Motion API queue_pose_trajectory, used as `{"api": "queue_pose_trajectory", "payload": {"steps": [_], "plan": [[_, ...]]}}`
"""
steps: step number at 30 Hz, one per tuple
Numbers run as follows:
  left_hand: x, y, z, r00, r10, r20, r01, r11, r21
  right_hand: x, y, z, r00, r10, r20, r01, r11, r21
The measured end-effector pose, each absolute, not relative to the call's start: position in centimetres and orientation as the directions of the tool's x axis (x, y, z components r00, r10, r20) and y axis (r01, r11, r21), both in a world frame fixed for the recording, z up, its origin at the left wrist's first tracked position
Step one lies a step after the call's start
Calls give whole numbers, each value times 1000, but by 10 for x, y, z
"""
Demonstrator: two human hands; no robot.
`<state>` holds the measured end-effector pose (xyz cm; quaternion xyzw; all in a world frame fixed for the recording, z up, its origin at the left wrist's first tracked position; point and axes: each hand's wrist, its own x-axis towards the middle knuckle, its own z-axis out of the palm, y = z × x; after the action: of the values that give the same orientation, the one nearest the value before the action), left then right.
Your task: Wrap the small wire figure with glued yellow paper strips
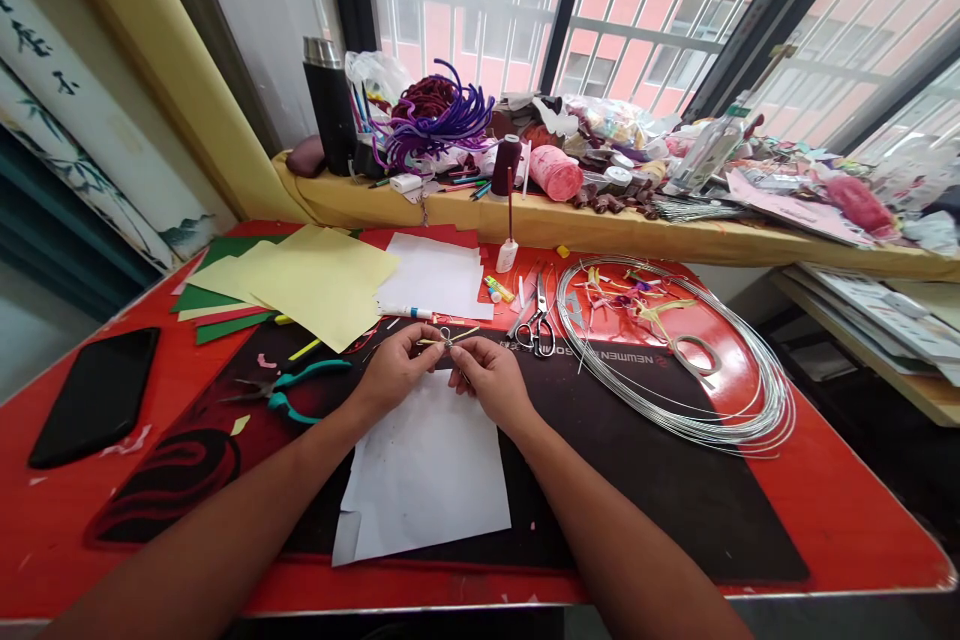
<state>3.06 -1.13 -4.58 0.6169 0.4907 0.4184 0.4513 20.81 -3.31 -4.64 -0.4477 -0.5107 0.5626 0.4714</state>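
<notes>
Centrally, looped wire (448, 340), between both hands (403, 360) (491, 375)

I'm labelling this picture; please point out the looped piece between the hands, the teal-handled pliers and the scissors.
Looped piece (448, 341): head view, just below its loop.
Teal-handled pliers (283, 381): head view, upper handle near the joint.
Scissors (539, 309): head view, near the pivot.
</notes>
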Motion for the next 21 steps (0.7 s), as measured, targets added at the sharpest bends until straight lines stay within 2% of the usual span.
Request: {"api": "queue_pose_trajectory", "payload": {"steps": [21], "plan": [[31, -16, -44, 172, 981, 86, 208, -121, 971, 209, -32, -49, -158, 987, -30, -98, -46, -994]]}}
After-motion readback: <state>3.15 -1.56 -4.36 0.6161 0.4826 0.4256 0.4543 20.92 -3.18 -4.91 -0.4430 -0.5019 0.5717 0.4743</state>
